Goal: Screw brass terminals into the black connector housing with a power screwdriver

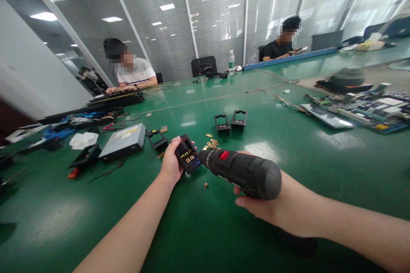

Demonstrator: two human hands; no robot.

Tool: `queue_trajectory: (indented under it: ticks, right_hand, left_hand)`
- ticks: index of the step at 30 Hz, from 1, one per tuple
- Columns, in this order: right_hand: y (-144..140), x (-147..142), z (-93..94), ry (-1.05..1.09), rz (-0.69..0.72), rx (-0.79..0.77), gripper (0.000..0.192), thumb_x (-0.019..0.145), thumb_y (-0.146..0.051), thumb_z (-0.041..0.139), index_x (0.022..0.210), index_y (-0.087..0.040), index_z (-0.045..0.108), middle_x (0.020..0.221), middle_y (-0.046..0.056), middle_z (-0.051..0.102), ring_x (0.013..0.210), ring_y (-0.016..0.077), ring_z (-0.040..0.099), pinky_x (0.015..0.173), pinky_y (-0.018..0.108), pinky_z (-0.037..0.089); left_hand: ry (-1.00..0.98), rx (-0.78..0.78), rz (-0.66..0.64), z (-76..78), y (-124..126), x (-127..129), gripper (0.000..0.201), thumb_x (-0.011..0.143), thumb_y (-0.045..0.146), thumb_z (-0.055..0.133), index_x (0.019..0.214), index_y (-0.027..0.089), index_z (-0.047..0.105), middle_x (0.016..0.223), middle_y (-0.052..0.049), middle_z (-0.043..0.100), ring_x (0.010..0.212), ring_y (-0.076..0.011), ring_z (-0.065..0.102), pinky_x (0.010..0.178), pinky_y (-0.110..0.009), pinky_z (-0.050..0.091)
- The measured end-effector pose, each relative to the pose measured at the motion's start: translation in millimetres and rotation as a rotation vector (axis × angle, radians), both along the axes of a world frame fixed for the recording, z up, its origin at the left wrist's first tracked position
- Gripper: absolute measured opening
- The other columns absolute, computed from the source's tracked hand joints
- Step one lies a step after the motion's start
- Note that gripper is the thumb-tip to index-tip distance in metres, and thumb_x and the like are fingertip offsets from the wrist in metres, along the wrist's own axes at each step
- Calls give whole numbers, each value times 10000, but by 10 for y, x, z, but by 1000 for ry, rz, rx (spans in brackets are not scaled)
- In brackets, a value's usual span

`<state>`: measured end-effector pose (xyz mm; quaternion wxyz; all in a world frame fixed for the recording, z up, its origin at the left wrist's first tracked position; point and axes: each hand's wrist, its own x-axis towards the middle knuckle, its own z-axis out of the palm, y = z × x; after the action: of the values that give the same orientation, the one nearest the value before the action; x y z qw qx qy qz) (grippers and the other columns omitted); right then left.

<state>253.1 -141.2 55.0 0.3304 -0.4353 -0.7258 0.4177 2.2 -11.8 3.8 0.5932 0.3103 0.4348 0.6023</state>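
Note:
My left hand is closed on the left edge of a black plastic housing, which has brass terminals and screws inside. My right hand is wrapped round a black cordless drill with a red switch on top. The drill's nose points left at the housing; whether its tip touches a screw I cannot make out. Just beyond lie several small brass plates. A loose screw rests on the table nearer to me. Another black frame sits left of my left hand.
Two more black frames stand farther back on the green table. At left are a silver disc drive, a white tissue and assorted parts. Circuit boards and a cable lie at right. Two people sit across the table.

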Motion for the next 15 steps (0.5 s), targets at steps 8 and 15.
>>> queue_trajectory:
  ticks: [8,15]
  right_hand:
    - [-4,1,-30,3,-1,3,688,816,-276,632,1442,-212,354,994,43,674,855,197,679,781,307,551]
    - [-3,18,-42,-12,13,16,664,831,-271,630,1436,-228,359,989,32,674,830,185,677,789,306,549]
  left_hand:
    - [8,4,-5,-13,11,-10,275,821,398,656,975,170,640,832,-80,741,691,-245,714,638,-391,585]
    - [17,18,-14,-17,6,-14,273,821,405,656,956,167,640,836,-85,738,697,-242,713,633,-383,586]
